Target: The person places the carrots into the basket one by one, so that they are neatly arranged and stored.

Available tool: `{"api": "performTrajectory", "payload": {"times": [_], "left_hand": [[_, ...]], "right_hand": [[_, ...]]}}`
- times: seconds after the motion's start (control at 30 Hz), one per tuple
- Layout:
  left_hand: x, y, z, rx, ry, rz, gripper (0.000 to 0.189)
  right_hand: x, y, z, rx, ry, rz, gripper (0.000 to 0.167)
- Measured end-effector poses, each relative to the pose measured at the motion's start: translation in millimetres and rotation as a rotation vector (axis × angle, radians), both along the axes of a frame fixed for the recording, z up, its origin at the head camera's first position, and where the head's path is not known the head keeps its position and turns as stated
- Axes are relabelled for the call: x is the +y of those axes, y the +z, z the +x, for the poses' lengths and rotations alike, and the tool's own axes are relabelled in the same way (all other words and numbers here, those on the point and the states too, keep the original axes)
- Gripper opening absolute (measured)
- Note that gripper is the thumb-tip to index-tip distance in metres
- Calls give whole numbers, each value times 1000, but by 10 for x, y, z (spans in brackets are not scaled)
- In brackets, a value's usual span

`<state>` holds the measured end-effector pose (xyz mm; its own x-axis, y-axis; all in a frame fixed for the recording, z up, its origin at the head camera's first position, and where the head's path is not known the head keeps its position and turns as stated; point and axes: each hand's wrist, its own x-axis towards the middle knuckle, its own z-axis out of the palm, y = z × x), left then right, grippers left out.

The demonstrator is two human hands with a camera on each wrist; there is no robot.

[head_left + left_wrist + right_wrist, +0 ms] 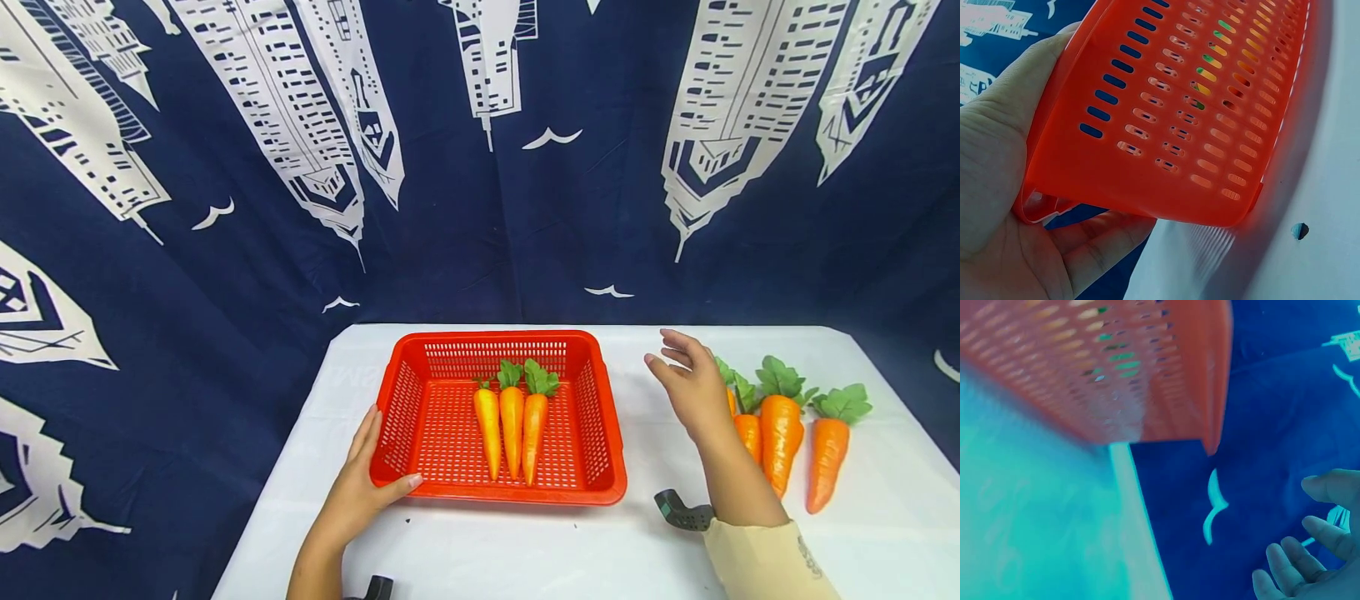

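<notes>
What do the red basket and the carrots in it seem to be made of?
The red basket looks like moulded plastic, slightly glossy, with uniform slots and a smooth rim. The carrots inside may be artificial, perhaps plastic or foam: their orange skin shines, but the look leaves this open.

Toward the back left corner of the white worktop stands a bright red basket patterned with rows of slots, its three carrots running from yellow-orange to orange beneath green leaves. Near the right edge, the loose carrots are orange to reddish-orange, also green-topped. Beyond the back edge, a navy curtain carries white upside-down skyscrapers and birds.
</notes>
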<state>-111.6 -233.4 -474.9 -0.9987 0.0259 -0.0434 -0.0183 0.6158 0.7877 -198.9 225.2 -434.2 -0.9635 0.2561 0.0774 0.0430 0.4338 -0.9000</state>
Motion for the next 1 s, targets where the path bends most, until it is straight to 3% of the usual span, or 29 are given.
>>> {"api": "performTrajectory", "payload": {"times": [0.2, 0.63, 1.0], "left_hand": [[-9, -18, -7, 6, -6, 0, 119], [-18, 7, -4, -1, -8, 1, 118], [-29, 0, -16, 7, -11, -3, 118]], "right_hand": [[156, -188, 16, -44, -70, 1, 62], [571, -458, 15, -127, -125, 59, 64], [704, -511, 60, -201, -113, 78, 66]]}}
